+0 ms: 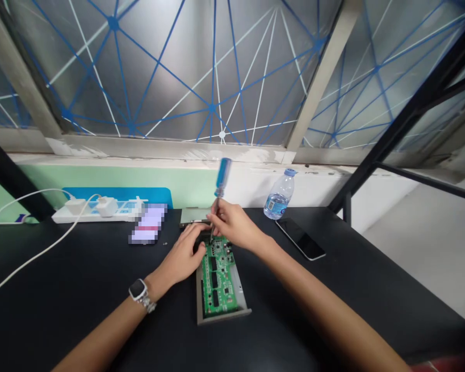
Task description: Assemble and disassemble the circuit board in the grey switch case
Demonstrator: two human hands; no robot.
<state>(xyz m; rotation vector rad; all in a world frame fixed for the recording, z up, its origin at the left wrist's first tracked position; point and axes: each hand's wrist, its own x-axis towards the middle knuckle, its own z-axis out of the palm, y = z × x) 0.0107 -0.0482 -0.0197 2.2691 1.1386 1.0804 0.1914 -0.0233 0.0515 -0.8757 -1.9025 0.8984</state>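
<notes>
My right hand (232, 225) is closed round the shaft of a screwdriver (223, 175) with a clear blue handle. The tool stands nearly upright, its tip down at the far left part of a green circuit board (227, 292). The board lies in an open, shallow metal case (240, 312) and carries several black chips. My left hand (184, 253) grips the board and case at their far left side, thumb near the board's edge and fingers reaching toward the screwdriver tip. What the tip touches is too small to make out. Behind my hands lies a flat metal panel (194, 214).
A white power strip (62, 214) with plugs and cables stands at the back left, beside a phone with a blurred screen (149, 225). Tiny bits (165, 243) lie near it. A water bottle (279, 196) and a dark phone (300, 237) are at the right. A wall and window border the black table (139, 341).
</notes>
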